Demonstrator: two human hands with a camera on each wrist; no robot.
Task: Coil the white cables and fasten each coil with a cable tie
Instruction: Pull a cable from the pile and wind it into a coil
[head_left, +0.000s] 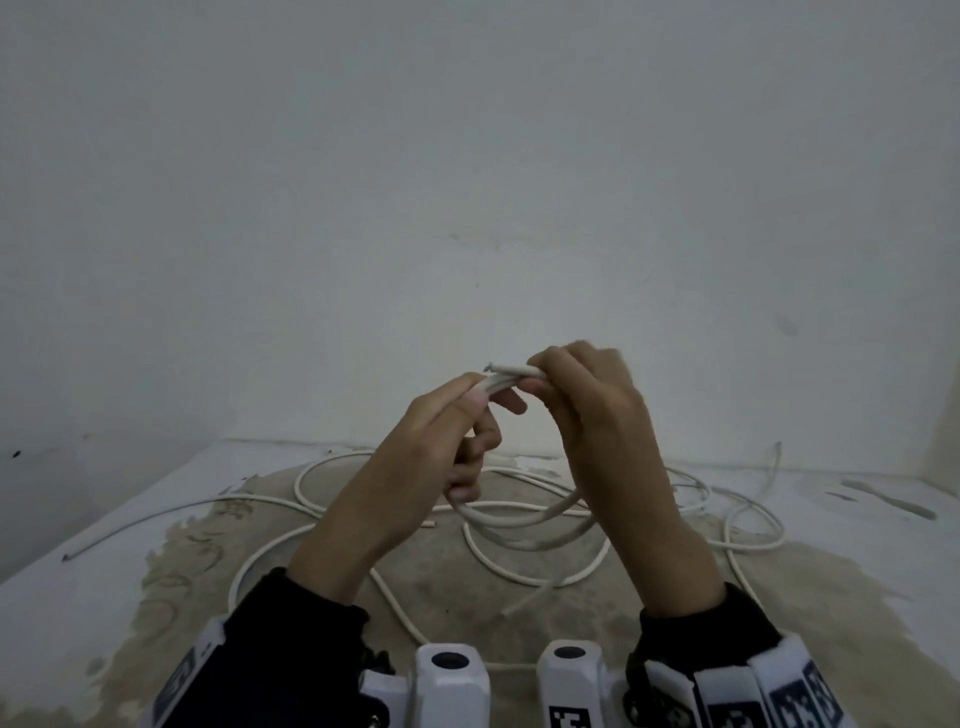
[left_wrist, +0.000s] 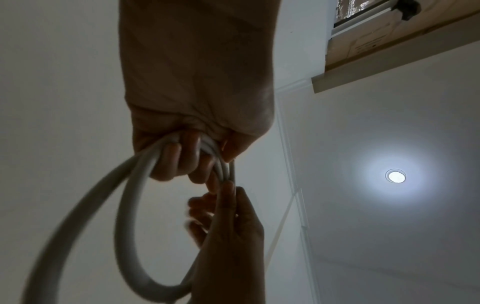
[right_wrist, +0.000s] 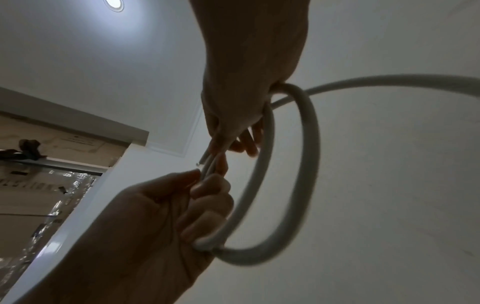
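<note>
- Head view: both hands are raised above the table (head_left: 119, 525), and the coil (head_left: 524, 525) hangs from them so its loops fall free of the loose cables (head_left: 332, 462) lying below.
- Left hand (head_left: 441, 431) has its fingers curled round the gathered strands, thumb pressing on top; judging by this, it keeps the turns bunched.
- Right hand (head_left: 582, 395) pinches the same bundle just beside the left, fingers curled over it, likely laying in the free end (head_left: 493, 368).
- That end points left, nearly level; the gripped stretch runs left to right between the hands.
- Coil's plane hangs roughly upright, loops sagging downward.
- No cable tie shows.
</note>
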